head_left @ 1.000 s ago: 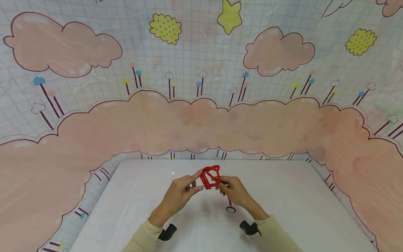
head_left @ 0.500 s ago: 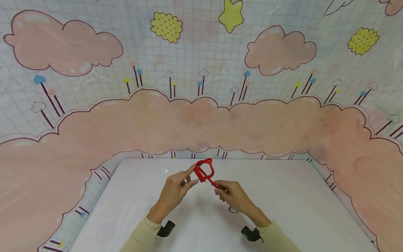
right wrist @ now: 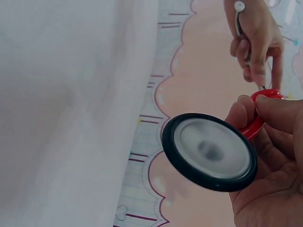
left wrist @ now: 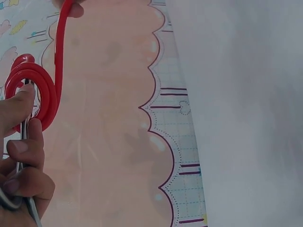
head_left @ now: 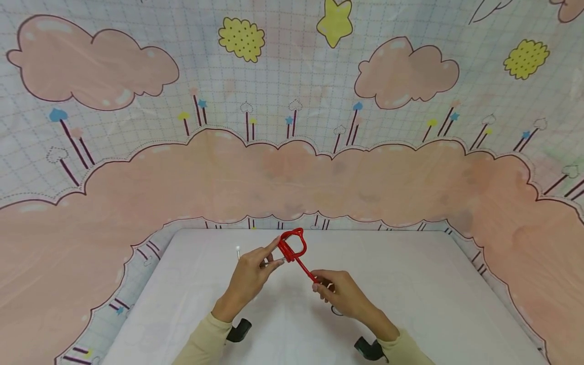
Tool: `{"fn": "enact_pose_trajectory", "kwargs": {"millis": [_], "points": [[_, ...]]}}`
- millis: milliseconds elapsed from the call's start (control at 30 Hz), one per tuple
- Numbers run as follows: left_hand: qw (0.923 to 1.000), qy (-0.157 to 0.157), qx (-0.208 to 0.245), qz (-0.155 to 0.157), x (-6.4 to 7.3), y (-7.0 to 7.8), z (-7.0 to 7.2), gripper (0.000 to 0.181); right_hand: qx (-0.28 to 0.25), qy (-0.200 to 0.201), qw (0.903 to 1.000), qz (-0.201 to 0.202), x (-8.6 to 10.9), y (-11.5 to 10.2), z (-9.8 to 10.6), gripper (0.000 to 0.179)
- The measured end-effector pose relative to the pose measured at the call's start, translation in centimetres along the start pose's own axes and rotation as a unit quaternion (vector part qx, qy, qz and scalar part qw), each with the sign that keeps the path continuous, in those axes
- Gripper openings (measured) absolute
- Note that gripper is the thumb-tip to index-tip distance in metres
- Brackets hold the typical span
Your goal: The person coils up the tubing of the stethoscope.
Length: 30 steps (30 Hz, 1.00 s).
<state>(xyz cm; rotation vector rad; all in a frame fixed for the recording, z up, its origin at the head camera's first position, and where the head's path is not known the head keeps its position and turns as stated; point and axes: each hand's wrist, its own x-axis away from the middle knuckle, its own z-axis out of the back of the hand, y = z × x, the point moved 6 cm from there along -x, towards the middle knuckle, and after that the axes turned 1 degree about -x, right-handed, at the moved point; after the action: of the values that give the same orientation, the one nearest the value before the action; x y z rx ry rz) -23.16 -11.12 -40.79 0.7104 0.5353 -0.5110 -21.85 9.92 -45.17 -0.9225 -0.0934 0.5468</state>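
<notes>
A stethoscope with red tubing (head_left: 286, 251) is held up between both hands above the white table. My left hand (head_left: 248, 271) pinches the coiled loops and the metal ear tubes; in the left wrist view, the thumb and fingers close around the metal tube (left wrist: 23, 132) at the coil. One white ear tip (head_left: 238, 248) sticks up behind that hand. My right hand (head_left: 339, 290) pinches the straight run of tubing, below and to the right of the coil. From it hangs the round chest piece (right wrist: 210, 151) with a black rim, large in the right wrist view and mostly hidden in the head view.
The white tabletop (head_left: 182, 299) lies under both hands. Behind and beside it hangs a printed cloth backdrop (head_left: 292, 182) with clouds and stars. Black wrist cameras (head_left: 239, 330) sit at both sleeves.
My right hand has slid along the tubing, down and right, drawing a straight length away from the coil. My left hand has moved slightly up and left with the coil.
</notes>
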Motion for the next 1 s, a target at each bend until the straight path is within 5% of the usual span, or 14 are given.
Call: {"fn": "enact_pose_trajectory", "kwargs": {"millis": [667, 1000], "points": [[0.9995, -0.005, -0.029, -0.005, 0.5, 0.2, -0.5, 0.06, 0.018, -0.005, 0.9995, 0.027, 1.4, -2.8, 0.5, 0.029], [0.9984, -0.041, -0.04, -0.002, 0.7, 0.7, -0.9, 0.06, 0.016, -0.017, 0.9984, 0.052, 1.4, -3.6, 1.6, 0.027]]}}
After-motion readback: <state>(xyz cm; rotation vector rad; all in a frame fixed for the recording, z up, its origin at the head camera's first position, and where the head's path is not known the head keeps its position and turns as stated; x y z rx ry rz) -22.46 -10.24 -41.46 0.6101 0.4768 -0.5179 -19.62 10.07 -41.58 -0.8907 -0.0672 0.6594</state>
